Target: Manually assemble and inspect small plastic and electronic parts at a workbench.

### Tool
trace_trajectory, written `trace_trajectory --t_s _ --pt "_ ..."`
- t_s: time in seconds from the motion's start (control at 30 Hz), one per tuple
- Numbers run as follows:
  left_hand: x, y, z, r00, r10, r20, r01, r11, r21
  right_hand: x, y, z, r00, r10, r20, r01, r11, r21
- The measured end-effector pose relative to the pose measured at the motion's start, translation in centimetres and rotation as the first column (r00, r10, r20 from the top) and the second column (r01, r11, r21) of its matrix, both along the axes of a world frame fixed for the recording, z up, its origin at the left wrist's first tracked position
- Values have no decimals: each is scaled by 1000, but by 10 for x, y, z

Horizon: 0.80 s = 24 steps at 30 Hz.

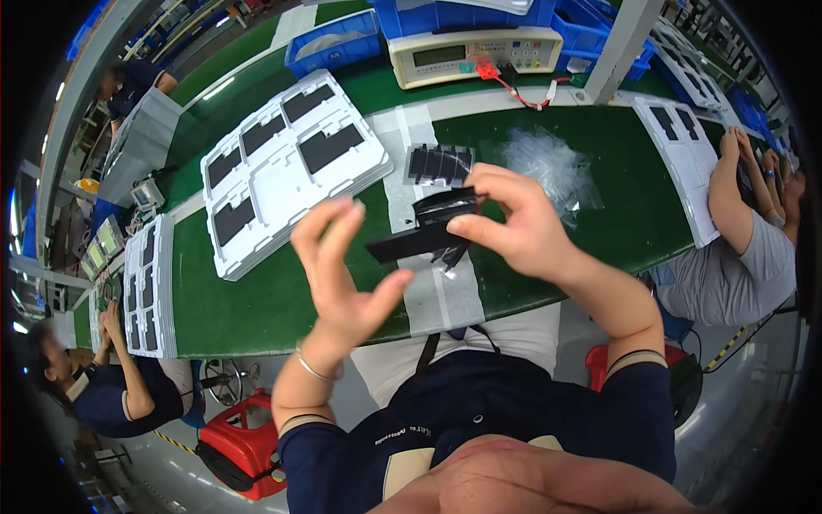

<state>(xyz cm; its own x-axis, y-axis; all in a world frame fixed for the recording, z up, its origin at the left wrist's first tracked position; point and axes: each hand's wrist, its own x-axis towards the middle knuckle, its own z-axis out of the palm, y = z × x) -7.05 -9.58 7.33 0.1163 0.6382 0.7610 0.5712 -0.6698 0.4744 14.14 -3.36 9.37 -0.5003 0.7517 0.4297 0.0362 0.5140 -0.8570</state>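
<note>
the green counter runs across the view, crossed by a pale strip just under the hands. on it, to the left, lies a stack of white moulded trays with dark flat parts seated in their pockets, and behind it sits a beige bench meter with red clip leads. a crumpled heap of clear plastic film lies to the right, and a small row of dark flat parts rests on the pale strip just above the hands. the right hand is closed on a thin black flat part, thumb and fingers pinching its right end, held up above the counter and tilted. the left hand is spread, fingers apart, holding nothing, just beside the part's left end. the risk i'd judge here: the part is gripped by one end only, so it could pivot or slip from the pinch and drop onto the counter, or the free hand could knock its loose end.
</note>
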Motion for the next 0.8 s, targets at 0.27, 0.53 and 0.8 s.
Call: trace_trajectory --t_s 0.27,0.53,0.8 --pt "-2 38 -16 624 -171 763 652 651 -388 -32 36 -40 981 22 -193 -71 966 -249" --pt "-5 33 -43 560 -31 828 679 590 -437 -18 36 -61 965 45 -259 -143 916 -376" --pt "-12 31 -54 692 -105 714 610 615 -500 -11 35 -54 987 43 -156 -106 898 -428"
